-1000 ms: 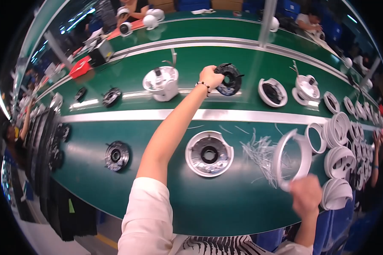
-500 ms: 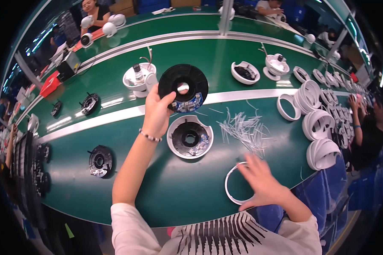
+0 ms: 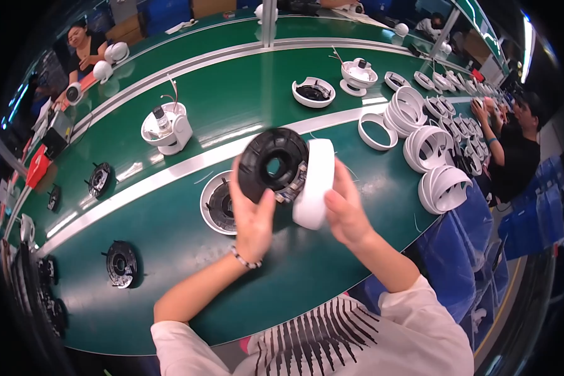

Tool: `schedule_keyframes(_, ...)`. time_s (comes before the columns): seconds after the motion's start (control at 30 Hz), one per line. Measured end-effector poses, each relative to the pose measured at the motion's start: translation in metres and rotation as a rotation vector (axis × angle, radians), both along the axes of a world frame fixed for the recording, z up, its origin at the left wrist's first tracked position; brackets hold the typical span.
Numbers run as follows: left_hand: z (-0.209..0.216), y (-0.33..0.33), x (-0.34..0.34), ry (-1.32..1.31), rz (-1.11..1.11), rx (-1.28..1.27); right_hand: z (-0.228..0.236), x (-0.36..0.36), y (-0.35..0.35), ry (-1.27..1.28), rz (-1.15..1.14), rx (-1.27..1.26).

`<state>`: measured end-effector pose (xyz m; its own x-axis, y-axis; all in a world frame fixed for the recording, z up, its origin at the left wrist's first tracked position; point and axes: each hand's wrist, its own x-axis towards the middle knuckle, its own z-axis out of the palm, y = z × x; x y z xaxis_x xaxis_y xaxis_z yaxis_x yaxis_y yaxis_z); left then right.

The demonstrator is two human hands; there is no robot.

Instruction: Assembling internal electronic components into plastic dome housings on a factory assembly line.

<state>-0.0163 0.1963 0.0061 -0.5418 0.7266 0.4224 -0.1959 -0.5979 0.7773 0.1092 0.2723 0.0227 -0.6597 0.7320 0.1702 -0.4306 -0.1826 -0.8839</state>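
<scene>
My left hand is closed on a round black plastic disc that has a hole in its middle and small circuit boards along its lower right edge. In my right hand is a white plastic ring, turned edge-on and held up close beside the disc. Whether the two touch I cannot tell. Below and left of the disc, a white round housing with a black insert lies on the green bench, partly hidden by my left hand.
Another black disc lies at the left. White rings and stacked white shells stand at the right. Beyond the metal strip are a white camera base and a white housing. A co-worker works at the far right.
My right hand has picked the white ring up off the bench and brought it up beside the black disc. The disc has tilted toward it, and the view has swung right.
</scene>
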Motion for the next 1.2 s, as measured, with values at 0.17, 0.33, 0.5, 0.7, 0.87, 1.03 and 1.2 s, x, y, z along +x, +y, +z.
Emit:
schedule_keyframes(0.17, 0.005, -0.019, -0.007, -0.047, -0.532, -0.058, 0.005, -0.013, 0.006, 0.018, -0.053, 0.119)
schedule_keyframes(0.33, 0.042, -0.017, -0.043, -0.231, -0.666, -0.412, 0.019, -0.012, 0.015, -0.229, -0.071, 0.766)
schedule_keyframes(0.5, 0.030, -0.008, -0.037, -0.490, -0.523, -0.313, 0.025, -0.025, 0.010, -0.209, -0.101, 0.778)
schedule_keyframes(0.7, 0.021, -0.016, -0.027, -0.520, -0.434, -0.183, 0.017, -0.033, -0.015, -0.352, -0.285, 1.105)
schedule_keyframes(0.87, 0.019, -0.021, -0.049, -0.591, -0.816, -0.084, 0.021, -0.037, -0.016, -0.225, -0.248, 1.123)
schedule_keyframes(1.03, 0.026, -0.020, -0.055, -0.605, -0.780, -0.140, 0.028, -0.042, -0.005, -0.176, -0.057, 1.043)
schedule_keyframes(1.2, 0.021, -0.017, -0.051, -0.618, -0.565, -0.160, 0.029, -0.048, -0.011, -0.304, -0.107, 1.304)
